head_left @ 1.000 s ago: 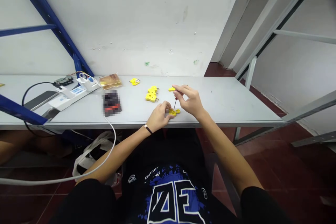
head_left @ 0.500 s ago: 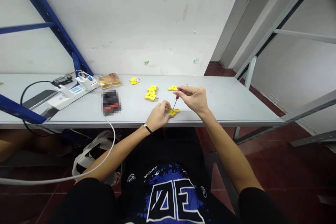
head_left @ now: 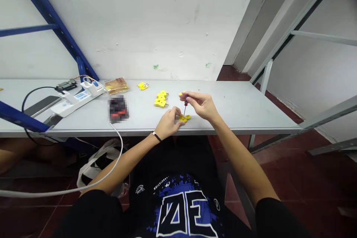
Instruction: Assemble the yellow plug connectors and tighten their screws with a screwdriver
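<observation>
Now, left hand [head_left: 168,123] close beside right hand [head_left: 202,106], left on a yellow connector [head_left: 183,119], right pinching a small screwdriver [head_left: 185,106]

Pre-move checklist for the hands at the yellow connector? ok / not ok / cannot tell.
1. Right hand pinching red-handled screwdriver: ok.
2. Left hand fingers on yellow connector: ok.
3. Screwdriver tip in contact with connector: cannot tell, too small.
4. Spare yellow connectors apart from hands: ok.
5. White cable off the hands: ok.
</observation>
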Available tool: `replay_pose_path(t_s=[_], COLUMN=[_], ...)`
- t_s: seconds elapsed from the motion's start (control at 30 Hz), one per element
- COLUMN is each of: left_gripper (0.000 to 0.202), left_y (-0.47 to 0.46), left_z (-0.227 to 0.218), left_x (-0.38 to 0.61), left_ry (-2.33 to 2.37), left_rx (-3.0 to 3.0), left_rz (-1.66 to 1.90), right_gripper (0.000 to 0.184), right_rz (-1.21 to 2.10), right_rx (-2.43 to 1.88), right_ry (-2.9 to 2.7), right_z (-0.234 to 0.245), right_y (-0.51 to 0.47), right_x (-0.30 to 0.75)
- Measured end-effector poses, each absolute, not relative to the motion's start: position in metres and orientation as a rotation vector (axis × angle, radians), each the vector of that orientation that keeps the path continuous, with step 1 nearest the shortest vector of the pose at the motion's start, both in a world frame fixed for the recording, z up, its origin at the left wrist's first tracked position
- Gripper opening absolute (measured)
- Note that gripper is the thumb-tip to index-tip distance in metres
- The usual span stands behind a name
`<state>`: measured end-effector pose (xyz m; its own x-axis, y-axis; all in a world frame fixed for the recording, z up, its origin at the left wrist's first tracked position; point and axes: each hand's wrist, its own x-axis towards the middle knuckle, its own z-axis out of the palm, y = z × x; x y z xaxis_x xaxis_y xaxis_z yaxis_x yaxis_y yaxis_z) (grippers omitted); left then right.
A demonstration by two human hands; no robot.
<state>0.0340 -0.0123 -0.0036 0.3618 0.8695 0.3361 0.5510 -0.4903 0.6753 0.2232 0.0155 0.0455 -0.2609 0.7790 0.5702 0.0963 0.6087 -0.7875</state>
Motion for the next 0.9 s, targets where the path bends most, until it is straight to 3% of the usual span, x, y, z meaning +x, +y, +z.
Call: replay_pose_path(t_s=[0.23,0.7,0.9], left_gripper=[0.034,0.026,0.056], left_y=[-0.012,-0.013,-0.015], left_z=[-0.003,0.001,0.003], left_x=[0.035,0.032,0.033], left_ry=[1.254,1.286,1.408], left_rx=[2.168,2.323,2.409], left_rz=[0.938,0.924,0.909], right_gripper=[0.027,0.035,0.036], right_rz=[0.749,0.658,0.431], right_rx=[-0.738,-0.832,-1.011], right_ry=[-1.615,-1.374,-1.385], right_z=[0.042,0.052,0.045], right_y=[0.018,0.022,0.049], right_x=[0.221,0.23,0.279])
